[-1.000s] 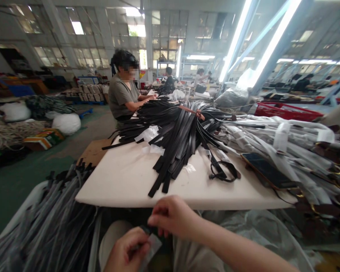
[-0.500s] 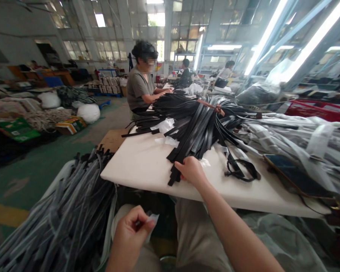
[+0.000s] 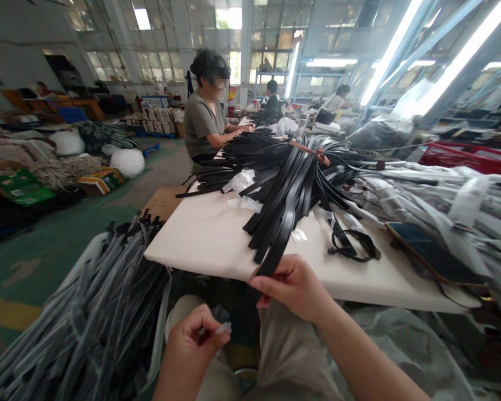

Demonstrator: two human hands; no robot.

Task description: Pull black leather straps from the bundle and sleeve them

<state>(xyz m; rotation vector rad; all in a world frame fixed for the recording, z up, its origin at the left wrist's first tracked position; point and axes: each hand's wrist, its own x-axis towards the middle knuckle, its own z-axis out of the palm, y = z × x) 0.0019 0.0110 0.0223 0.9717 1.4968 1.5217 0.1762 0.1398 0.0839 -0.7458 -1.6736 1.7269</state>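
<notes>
At the near edge of the white tabletop (image 3: 200,239) we hold our right hand (image 3: 294,287), its grip closed on the end of one black strap (image 3: 281,239), pinched between thumb and fingers just past the tabletop's rim. That strap runs up and away from us into the big fanned bundle of black straps (image 3: 284,172) lying across the middle of the tabletop, bound together at its far end. Lower down, over our lap, our left hand (image 3: 192,340) has its grip closed on a small pale slip (image 3: 221,328), thumb pressed against the fingers; we cannot tell what the slip is made of. The two hands are near each other but apart. To our left a heap of grey wrapped straps (image 3: 87,317) slopes down beside the tabletop. To the right lies a pile of pale wrapped straps (image 3: 434,195), with a dark flat phone (image 3: 432,253) on the tabletop before it and a loose black loop (image 3: 353,245) just beside the bundle. Farther along, a person in a grey shirt (image 3: 202,125) works at the same row.
</notes>
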